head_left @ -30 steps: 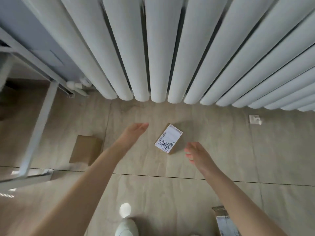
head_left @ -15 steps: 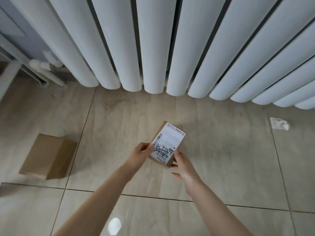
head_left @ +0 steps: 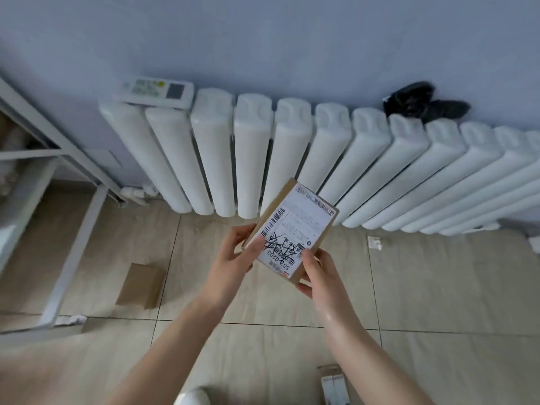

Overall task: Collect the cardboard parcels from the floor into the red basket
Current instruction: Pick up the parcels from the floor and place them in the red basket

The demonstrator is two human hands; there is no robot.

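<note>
The left hand [head_left: 233, 258] and right hand [head_left: 321, 273] hold a labelled cardboard parcel [head_left: 292, 232] above the tiled floor [head_left: 438, 287], in front of a white radiator [head_left: 292, 147], each grip clamped on its near end. The parcel is closed, so its contents are hidden. A plain parcel [head_left: 141, 286] lies on the floor to the left. Another box [head_left: 334, 384] is cut off at the bottom edge.

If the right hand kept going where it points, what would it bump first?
The right hand grips the labelled parcel; past it, probably the white radiator, though depth is unclear.
</note>
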